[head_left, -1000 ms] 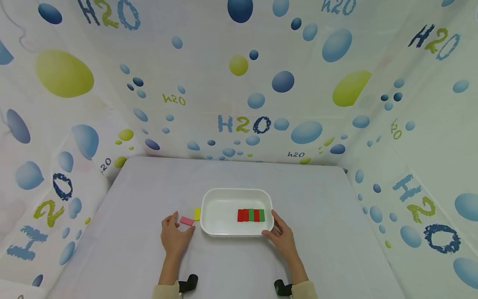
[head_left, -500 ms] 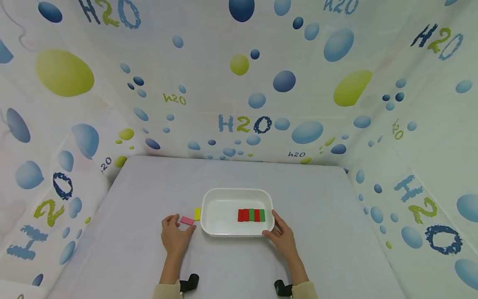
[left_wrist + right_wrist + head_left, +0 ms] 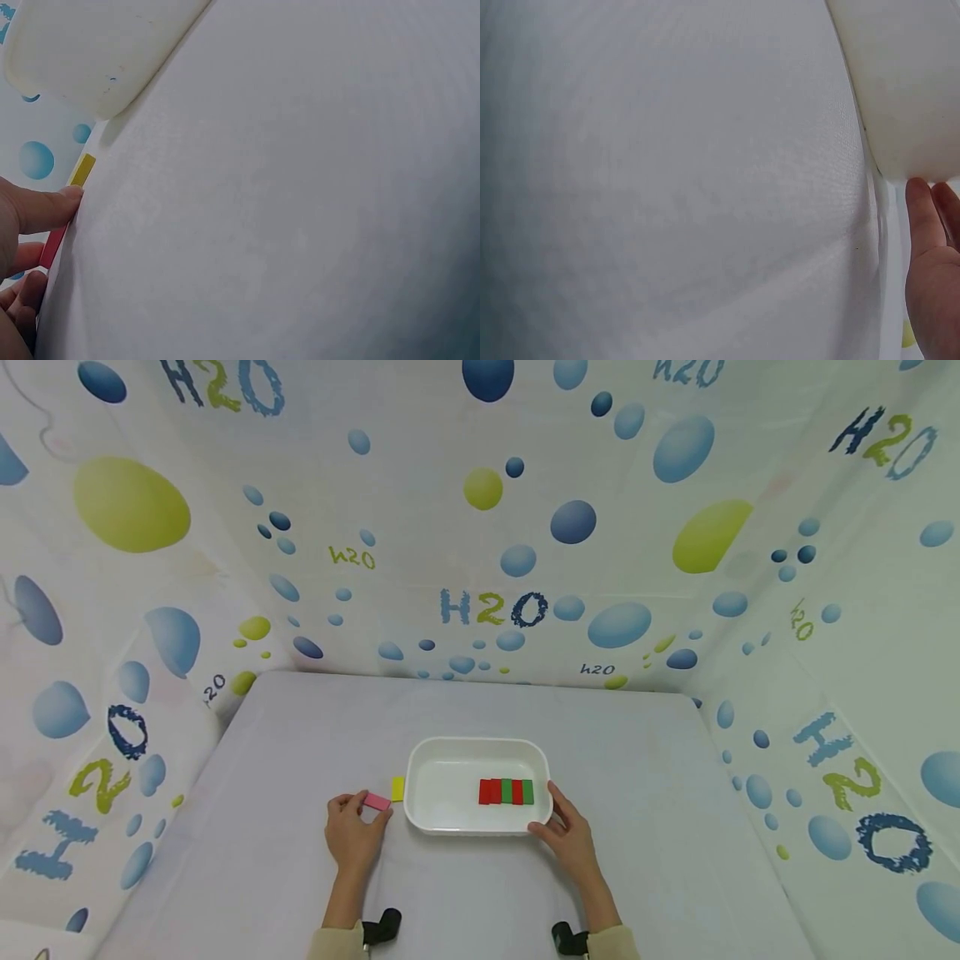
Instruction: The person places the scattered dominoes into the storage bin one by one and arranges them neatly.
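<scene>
In the head view, the thumb and index finger of my left hand (image 3: 356, 831) pinch the two ends of a small pinkish-red block (image 3: 377, 802), which lies low at the table. The left wrist view shows this red block (image 3: 55, 244) edge-on, the thumb at one end. Just beyond it lies a yellow block (image 3: 397, 789), close against the left wall of a white tray (image 3: 442, 828). At the tray's front right corner, my right hand (image 3: 566, 835) grips it, thumb on the near side and fingers along the right end. Red (image 3: 490, 792) and green blocks (image 3: 528, 792) stand in a row inside the tray.
A white cloth covers the table (image 3: 480, 710). Behind and on both sides hangs a white curtain (image 3: 420, 510) printed with blue and green drops. Black camera mounts (image 3: 384, 926) sit at both wrists.
My left index finger has moved in to the far end of the pinkish-red block, so finger and thumb now close on it. The right hand and the tray have stayed put.
</scene>
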The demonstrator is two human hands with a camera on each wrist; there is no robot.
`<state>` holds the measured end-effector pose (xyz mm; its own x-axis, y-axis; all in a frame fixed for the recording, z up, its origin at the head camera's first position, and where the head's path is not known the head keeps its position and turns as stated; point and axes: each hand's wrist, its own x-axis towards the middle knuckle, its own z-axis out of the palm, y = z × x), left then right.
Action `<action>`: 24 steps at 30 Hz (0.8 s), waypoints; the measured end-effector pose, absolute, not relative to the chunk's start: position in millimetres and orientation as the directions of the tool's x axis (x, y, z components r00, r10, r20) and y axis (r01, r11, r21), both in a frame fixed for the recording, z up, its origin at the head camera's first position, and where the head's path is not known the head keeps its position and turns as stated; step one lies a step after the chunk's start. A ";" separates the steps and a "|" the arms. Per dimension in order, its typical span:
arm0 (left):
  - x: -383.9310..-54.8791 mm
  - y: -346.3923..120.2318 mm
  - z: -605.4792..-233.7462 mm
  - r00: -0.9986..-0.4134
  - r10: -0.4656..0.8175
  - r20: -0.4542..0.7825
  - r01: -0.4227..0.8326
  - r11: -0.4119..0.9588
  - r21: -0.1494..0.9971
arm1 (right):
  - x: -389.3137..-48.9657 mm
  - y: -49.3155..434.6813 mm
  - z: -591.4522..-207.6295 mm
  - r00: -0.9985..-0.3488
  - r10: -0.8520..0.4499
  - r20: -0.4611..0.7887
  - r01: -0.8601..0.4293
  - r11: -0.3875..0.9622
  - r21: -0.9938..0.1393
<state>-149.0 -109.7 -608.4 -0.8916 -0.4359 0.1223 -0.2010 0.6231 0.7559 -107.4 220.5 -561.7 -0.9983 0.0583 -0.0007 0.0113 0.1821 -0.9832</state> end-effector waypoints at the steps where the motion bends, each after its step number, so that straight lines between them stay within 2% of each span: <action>1: -149.1 -110.0 -609.3 -0.893 -0.434 0.122 -0.199 0.623 0.757 | -107.4 220.5 -561.7 -0.998 0.058 0.000 0.011 0.184 -0.983; 8: -150.3 -113.0 -610.2 -0.896 -0.430 0.110 -0.195 0.604 0.773 | -107.2 219.7 -560.8 -0.998 0.061 -0.002 0.013 0.180 -0.984; 15: -149.3 -115.6 -609.2 -0.900 -0.430 0.077 -0.217 0.593 0.776 | -109.2 221.4 -574.4 -0.997 0.063 0.048 -0.034 0.207 -0.978; 24: -147.2 -116.1 -605.5 -0.892 -0.449 0.055 -0.223 0.542 0.810 | -113.4 224.9 -592.0 -0.996 0.091 -0.004 0.021 0.187 -0.982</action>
<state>-147.2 -116.1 -605.5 -0.8919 -0.4488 0.0550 -0.2229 0.5422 0.8102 -113.4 224.9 -592.0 -0.9958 0.0913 -0.0042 0.0213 0.1868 -0.9822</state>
